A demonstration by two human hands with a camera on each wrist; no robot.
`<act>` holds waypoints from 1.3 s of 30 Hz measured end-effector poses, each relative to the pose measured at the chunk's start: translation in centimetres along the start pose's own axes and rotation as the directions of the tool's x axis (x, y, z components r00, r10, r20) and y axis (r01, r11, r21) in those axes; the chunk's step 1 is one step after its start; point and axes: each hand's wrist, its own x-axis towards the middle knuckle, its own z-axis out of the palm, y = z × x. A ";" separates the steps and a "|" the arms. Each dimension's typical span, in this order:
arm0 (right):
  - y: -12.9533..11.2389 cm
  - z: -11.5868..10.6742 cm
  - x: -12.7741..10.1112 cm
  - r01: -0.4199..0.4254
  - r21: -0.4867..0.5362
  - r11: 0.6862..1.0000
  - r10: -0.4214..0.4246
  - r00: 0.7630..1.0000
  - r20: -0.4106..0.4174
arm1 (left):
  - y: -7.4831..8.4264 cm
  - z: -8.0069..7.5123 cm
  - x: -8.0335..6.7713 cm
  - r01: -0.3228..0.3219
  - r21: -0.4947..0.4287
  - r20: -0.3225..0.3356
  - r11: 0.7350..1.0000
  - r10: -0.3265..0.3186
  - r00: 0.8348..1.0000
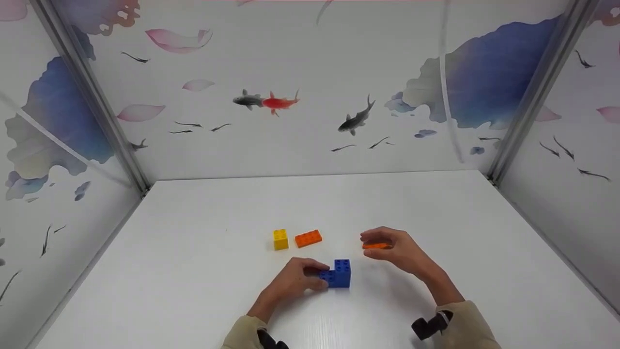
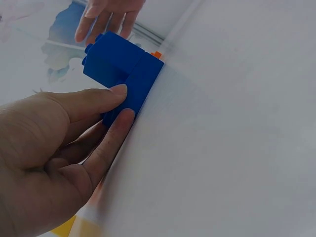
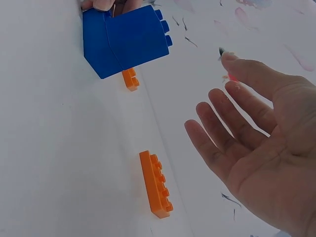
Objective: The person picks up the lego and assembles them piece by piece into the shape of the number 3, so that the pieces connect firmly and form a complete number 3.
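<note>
My left hand [image 1: 296, 277] pinches the lower left part of a stepped blue block assembly [image 1: 342, 276] on the table. In the left wrist view its thumb and fingers [image 2: 114, 133] lie on either side of the lower blue piece. My right hand [image 3: 266, 148] hangs with fingers spread and nothing in its grasp. Just beyond it an orange brick [image 3: 154, 185] with a row of studs lies on the table, partly hidden by the hand in the head view. A second orange brick [image 1: 308, 238] lies behind the blue blocks, studs up.
A small yellow block [image 1: 280, 240] stands left of the second orange brick. The white table [image 1: 218, 213] is bounded by printed panels [image 1: 310, 145] at the back and both sides.
</note>
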 end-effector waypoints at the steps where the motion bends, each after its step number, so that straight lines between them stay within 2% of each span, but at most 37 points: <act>1: 0.0 0.0 0.0 -0.001 -0.006 1.000 0.001 1.000 -0.009 | 0.0 0.0 0.0 0.001 -0.001 0.001 1.000 -0.001 1.000; 7: 0.5 -0.3 0.2 -0.006 -0.039 0.999 0.003 0.998 -0.068 | -0.1 0.0 0.0 0.000 0.002 0.002 1.000 0.000 1.000; 12: 1.5 -0.4 0.6 -0.041 -0.060 0.997 0.033 0.990 -0.135 | -0.1 -0.1 -0.1 0.005 0.008 -0.007 1.000 -0.005 1.000; 17: 2.8 -1.0 0.9 -0.089 -0.041 0.995 0.081 0.983 -0.163 | 0.0 -0.2 -0.1 -0.003 0.006 -0.006 1.000 0.003 1.000; 23: 4.2 -1.6 0.9 -0.187 -0.049 0.981 0.175 0.968 -0.179 | -0.1 -0.2 -0.1 -0.016 -0.003 0.002 1.000 0.016 1.000; 29: 5.2 -1.9 1.0 -0.237 -0.015 0.972 0.231 0.959 -0.162 | 0.0 -0.2 -0.1 -0.020 -0.009 0.005 1.000 0.020 1.000; 39: 5.2 -2.0 2.1 -0.329 -0.122 0.937 0.310 0.939 -0.150 | 0.0 -0.2 -0.2 -0.018 -0.009 0.001 1.000 0.018 1.000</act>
